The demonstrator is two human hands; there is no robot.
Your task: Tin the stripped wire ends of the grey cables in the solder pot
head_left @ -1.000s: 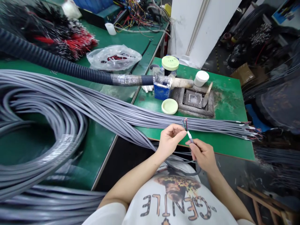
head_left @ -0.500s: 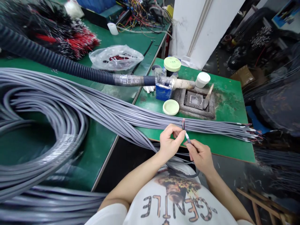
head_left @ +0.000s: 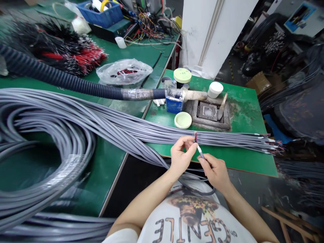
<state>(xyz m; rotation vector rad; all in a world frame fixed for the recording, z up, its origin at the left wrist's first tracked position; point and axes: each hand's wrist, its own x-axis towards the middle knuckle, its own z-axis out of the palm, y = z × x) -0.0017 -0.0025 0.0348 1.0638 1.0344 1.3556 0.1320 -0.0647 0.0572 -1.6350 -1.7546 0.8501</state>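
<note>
Between my hands is the end of a grey cable (head_left: 201, 154), with a white band and thin coloured wires (head_left: 195, 135) sticking out of its tip. My left hand (head_left: 182, 153) pinches those wires between thumb and forefinger. Lower down, my right hand (head_left: 214, 167) is closed around the grey sheath. The rest of this cable loops down in front of my shirt. Just beyond my hands lies a long bundle of grey cables (head_left: 157, 132), its stripped ends with loose wires at the right edge of the green table.
Behind the bundle stand a soot-stained square pot (head_left: 194, 114) with a blade-like tool (head_left: 222, 106), a pale green lid (head_left: 183, 120), a white jar (head_left: 215, 89) and a blue box (head_left: 174, 105). A black corrugated hose (head_left: 101, 91) crosses from the left. Coiled cables (head_left: 83, 141) fill the left table.
The view has tilted slightly, so the table items sit a little lower. Both hands keep their grip on the cable end, and its exposed wires now stand closer together.
</note>
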